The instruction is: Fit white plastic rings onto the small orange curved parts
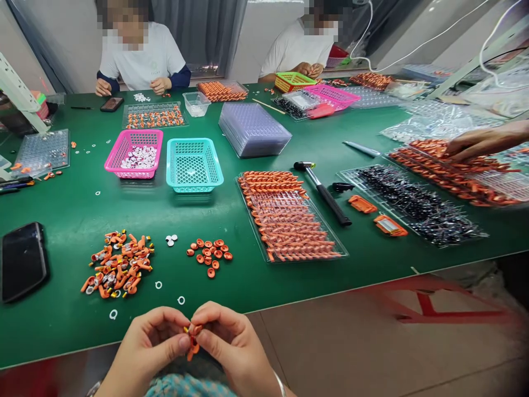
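Observation:
My left hand and my right hand meet at the near table edge, fingertips pinched together on one small orange part with a yellow and black tip. Just beyond them on the green table lie loose white rings. Farther out are a heap of orange parts on the left and a cluster of small orange caps. Two or three white discs sit between the heap and the caps.
A black phone lies at far left. A pink basket, a teal basket, stacked clear trays, a filled orange tray and a hammer sit mid-table. Another person's hand reaches in at right; two people sit opposite.

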`<move>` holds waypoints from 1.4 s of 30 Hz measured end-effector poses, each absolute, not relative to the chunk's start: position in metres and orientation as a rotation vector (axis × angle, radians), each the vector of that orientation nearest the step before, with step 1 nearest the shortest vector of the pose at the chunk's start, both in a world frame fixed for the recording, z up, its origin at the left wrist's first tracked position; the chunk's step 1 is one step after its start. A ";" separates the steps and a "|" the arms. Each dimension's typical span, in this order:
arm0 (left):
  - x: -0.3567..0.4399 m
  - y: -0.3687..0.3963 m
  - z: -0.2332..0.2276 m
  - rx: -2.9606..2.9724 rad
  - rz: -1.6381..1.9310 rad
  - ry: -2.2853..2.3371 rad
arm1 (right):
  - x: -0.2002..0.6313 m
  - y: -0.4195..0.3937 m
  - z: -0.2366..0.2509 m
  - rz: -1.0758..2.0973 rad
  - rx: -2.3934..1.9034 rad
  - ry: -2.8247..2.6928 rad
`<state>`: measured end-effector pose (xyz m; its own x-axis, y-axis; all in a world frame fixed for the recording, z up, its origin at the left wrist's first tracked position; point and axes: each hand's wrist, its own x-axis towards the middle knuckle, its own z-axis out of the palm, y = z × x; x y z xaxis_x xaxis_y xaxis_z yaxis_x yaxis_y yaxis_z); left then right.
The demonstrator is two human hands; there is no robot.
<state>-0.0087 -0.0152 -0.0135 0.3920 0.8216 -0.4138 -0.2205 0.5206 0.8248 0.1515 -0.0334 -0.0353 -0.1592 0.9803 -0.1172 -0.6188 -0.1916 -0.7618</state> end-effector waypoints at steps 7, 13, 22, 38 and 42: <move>-0.014 -0.017 -0.008 0.828 0.836 1.054 | 0.155 -0.033 -0.034 1.690 -0.687 -0.758; -0.015 -0.015 0.001 1.246 0.995 1.066 | 0.156 -0.030 -0.035 1.550 -0.746 -0.965; -0.018 -0.017 0.018 1.902 1.021 1.129 | 0.151 -0.031 -0.038 1.581 -0.711 -0.849; -0.019 -0.021 0.014 1.871 0.919 1.054 | 0.146 -0.026 -0.039 1.410 -0.651 -0.954; -0.018 -0.024 0.011 1.695 0.916 1.085 | 0.148 -0.027 -0.039 1.297 -0.703 -1.054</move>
<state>-0.0177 -0.0235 0.0106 0.3416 0.9329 0.1139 0.2687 -0.2131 0.9394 0.1482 -0.0271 -0.0388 -0.0534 0.9739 0.2207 -0.4151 0.1793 -0.8919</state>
